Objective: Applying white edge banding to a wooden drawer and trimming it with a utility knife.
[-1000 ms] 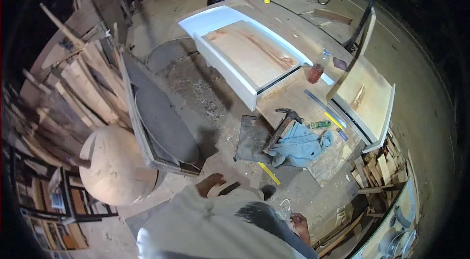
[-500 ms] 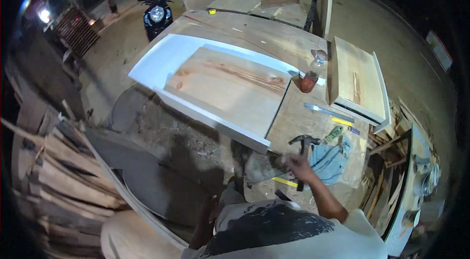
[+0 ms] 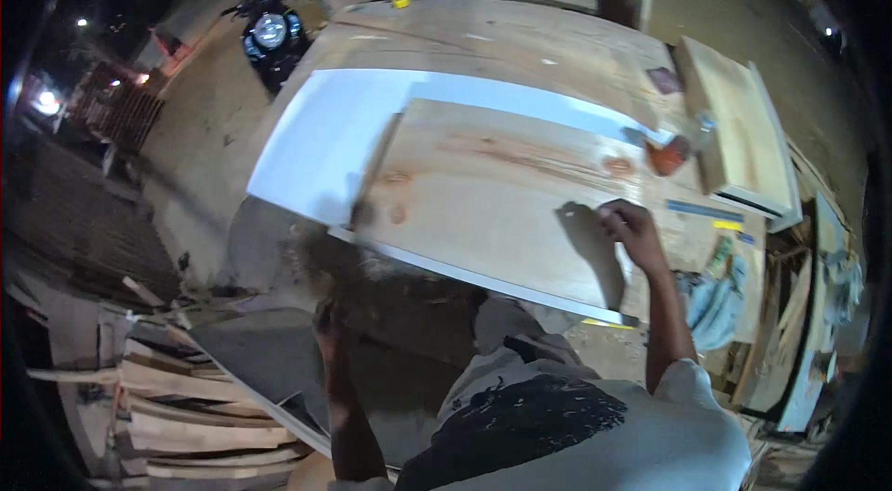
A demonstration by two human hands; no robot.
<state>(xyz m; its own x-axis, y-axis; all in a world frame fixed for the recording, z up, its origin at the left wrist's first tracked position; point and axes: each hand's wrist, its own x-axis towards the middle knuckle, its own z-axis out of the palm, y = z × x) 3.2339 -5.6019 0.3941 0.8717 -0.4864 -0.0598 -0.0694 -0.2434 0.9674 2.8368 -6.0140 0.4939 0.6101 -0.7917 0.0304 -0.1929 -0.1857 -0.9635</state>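
A pale plywood panel with reddish grain and a white front edge lies on a larger white board atop the workbench. My right hand is over the panel's right part, fingers bent and apart with nothing in them, casting a shadow on it. My left hand hangs low, short of the panel's front-left corner, dim and blurred, its fingers unclear. To the right are a bottle of reddish liquid, a metal ruler and a blue cloth.
Another drawer-like wooden piece stands at the bench's right. A yellow tape measure is at the back. A scooter is parked behind left. Offcuts are piled at lower left; more planks are at right.
I have moved up to the bench and turned toward the panel, which now appears larger. My right hand has risen from low near the hammer to over the panel; my left hand has come forward.
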